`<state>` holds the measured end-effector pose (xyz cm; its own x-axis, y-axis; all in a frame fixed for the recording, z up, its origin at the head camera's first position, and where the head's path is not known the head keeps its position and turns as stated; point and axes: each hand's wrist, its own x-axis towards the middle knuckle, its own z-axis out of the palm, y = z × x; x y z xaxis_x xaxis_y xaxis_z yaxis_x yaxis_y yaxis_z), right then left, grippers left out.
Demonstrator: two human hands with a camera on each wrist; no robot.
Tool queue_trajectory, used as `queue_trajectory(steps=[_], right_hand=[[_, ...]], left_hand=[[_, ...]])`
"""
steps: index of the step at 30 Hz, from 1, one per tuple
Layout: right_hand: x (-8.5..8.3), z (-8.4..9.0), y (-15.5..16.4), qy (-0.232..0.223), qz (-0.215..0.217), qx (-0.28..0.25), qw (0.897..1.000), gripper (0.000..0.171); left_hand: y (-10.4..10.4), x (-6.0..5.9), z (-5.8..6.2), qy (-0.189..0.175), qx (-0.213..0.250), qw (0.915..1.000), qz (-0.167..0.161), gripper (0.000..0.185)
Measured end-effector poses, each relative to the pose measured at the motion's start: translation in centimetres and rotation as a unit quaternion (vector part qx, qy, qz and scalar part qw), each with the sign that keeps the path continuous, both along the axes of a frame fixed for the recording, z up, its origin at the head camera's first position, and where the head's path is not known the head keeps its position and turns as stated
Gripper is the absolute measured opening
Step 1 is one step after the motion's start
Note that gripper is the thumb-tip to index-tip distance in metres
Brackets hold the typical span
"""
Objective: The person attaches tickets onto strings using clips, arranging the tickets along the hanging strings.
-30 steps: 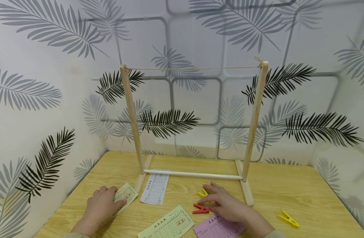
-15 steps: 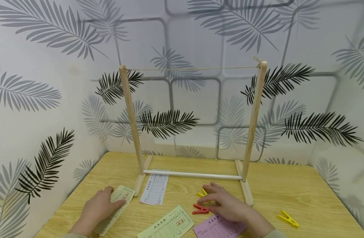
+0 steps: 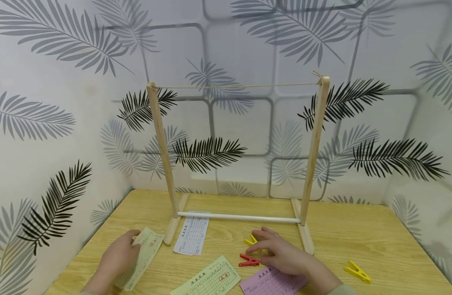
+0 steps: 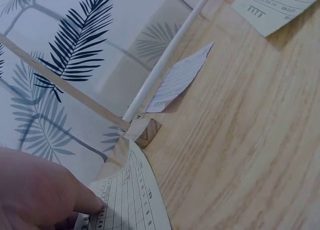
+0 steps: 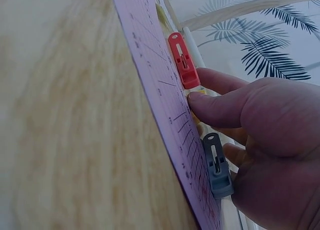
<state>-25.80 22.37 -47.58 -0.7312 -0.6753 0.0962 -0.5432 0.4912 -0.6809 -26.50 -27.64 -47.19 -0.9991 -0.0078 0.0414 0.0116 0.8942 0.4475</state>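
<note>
My left hand point(image 3: 117, 258) pinches a pale green receipt slip point(image 3: 146, 254) at the left, near the wooden frame's foot. In the left wrist view, a digit lies on the printed face of that slip point(image 4: 132, 195), which bends upward. My right hand point(image 3: 281, 250) hovers with loosely bent fingers over a pink receipt slip point(image 3: 263, 282) and holds nothing. Its fingertips are close to a red clothespin point(image 3: 249, 260) and a yellow clothespin point(image 3: 252, 241). The right wrist view also has a grey clothespin point(image 5: 217, 165) beside the fingers, hidden under the hand from above.
A wooden frame point(image 3: 314, 155) with a string point(image 3: 240, 86) across its top stands at the back, a white rod point(image 3: 240, 217) low between its posts. A white slip point(image 3: 192, 235) lies partly under the rod. Another green slip point(image 3: 211, 278) lies front centre, a second yellow clothespin point(image 3: 357, 271) right.
My left hand has drawn slightly back and left, turning the green slip so more of its length shows. The right hand stays in place.
</note>
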Motion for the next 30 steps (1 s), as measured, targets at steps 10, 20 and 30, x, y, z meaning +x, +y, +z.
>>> queue_trajectory(steps=[10, 20, 30], right_hand=[[0.1, -0.2, -0.2, 0.010, -0.002, -0.002, 1.000, 0.032], [-0.3, -0.7, 0.0, 0.010, 0.007, -0.011, 1.000, 0.041], [-0.5, -0.9, -0.1, 0.021, 0.027, -0.015, 0.999, 0.053]], left_hand=[[-0.3, -0.2, 0.5, 0.037, 0.064, 0.9969, 0.027, 0.037], [-0.1, -0.6, 0.7, 0.032, 0.121, 0.9907, 0.053, 0.033], [0.5, -0.5, 1.5, 0.016, 0.179, 0.9819, 0.062, 0.040]])
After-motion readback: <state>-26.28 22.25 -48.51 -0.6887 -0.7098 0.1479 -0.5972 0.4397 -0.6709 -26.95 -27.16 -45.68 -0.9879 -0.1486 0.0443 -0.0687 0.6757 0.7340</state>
